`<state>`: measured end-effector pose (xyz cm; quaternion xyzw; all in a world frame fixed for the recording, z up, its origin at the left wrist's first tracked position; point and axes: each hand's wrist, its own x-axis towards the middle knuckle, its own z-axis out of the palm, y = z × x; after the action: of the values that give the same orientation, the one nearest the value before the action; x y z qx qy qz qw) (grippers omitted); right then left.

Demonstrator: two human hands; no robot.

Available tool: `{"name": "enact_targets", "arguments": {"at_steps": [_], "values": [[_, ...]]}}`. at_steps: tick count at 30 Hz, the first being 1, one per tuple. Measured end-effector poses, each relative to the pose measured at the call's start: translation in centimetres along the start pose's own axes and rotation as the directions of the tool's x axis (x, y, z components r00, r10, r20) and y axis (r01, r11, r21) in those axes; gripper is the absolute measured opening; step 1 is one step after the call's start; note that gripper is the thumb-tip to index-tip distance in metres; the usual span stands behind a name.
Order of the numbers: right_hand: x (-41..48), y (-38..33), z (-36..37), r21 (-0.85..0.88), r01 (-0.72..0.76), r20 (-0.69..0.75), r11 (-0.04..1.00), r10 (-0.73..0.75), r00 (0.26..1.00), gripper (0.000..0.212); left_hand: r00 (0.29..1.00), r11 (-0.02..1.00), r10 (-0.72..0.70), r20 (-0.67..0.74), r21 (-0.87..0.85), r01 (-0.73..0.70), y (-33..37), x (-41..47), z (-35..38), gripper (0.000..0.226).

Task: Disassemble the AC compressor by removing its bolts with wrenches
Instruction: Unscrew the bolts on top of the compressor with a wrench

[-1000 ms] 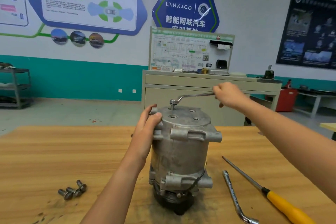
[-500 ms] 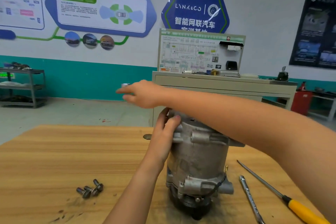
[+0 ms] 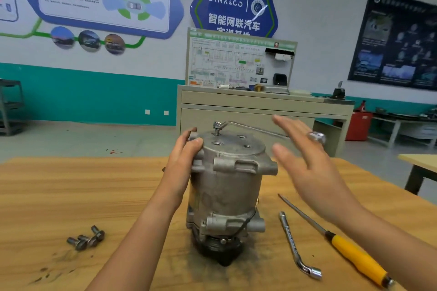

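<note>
Loose bolts [image 3: 86, 240] lie toward the front left of the table [image 3: 71, 184]. My left hand [image 3: 186, 149] grips the upper rim of the compressor [image 3: 227, 186], which stands mid-table, long axis upright, pulley end down. It looks like heavy, rigid cast metal, best steadied at that flanged top. A wrench [image 3: 236, 123] sits on its top face, handle pointing right. My right hand [image 3: 305, 163] is open, fingers straight, beside the handle, gripping nothing.

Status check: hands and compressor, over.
Left hand grips compressor top. Right hand open by wrench handle. Socket end seated on top bolt. Nothing blocking.
</note>
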<state>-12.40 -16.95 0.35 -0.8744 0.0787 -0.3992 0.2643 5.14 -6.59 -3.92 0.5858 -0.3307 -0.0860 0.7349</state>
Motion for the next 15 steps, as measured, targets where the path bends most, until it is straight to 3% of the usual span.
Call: {"name": "enact_targets", "arguments": {"at_steps": [3,5,7,9,11,13,15], "values": [[3.3,3.0,-0.3,0.350,-0.369,-0.018,0.861,0.400,0.916,0.030,1.000,1.000,-0.018,0.008,-0.010,0.018,0.1,-0.1,0.0,0.070],[6.8,4.6,0.0,0.427,-0.493,-0.003,0.758,0.546,0.838,0.025,0.999,0.999,-0.025,0.024,-0.020,0.025,0.1,-0.1,-0.1,0.081],[10.5,5.1,0.9,0.437,-0.570,0.079,0.696,0.601,0.795,0.023,0.999,0.999,-0.023,0.028,-0.024,0.024,0.0,0.0,-0.3,0.077],[13.9,4.6,2.3,0.360,-0.641,0.200,0.678,0.615,0.763,0.019,0.999,0.999,-0.022,0.024,-0.024,0.023,-0.2,0.2,-0.3,0.065],[16.4,3.6,4.5,0.078,-0.607,0.282,0.791,0.567,0.774,0.025,0.999,0.999,-0.022,0.035,-0.033,0.023,-0.2,0.2,-0.3,0.058],[18.0,1.4,6.8,-0.234,-0.412,0.394,0.881,0.473,0.788,0.050,0.998,0.999,-0.020,0.059,-0.033,0.022,-0.2,0.2,-0.4,0.054],[18.9,-0.8,8.9,-0.367,-0.225,0.519,0.903,0.399,0.755,0.064,0.998,0.999,-0.003,0.060,-0.037,0.005,-0.3,0.3,-0.5,0.057]]}}
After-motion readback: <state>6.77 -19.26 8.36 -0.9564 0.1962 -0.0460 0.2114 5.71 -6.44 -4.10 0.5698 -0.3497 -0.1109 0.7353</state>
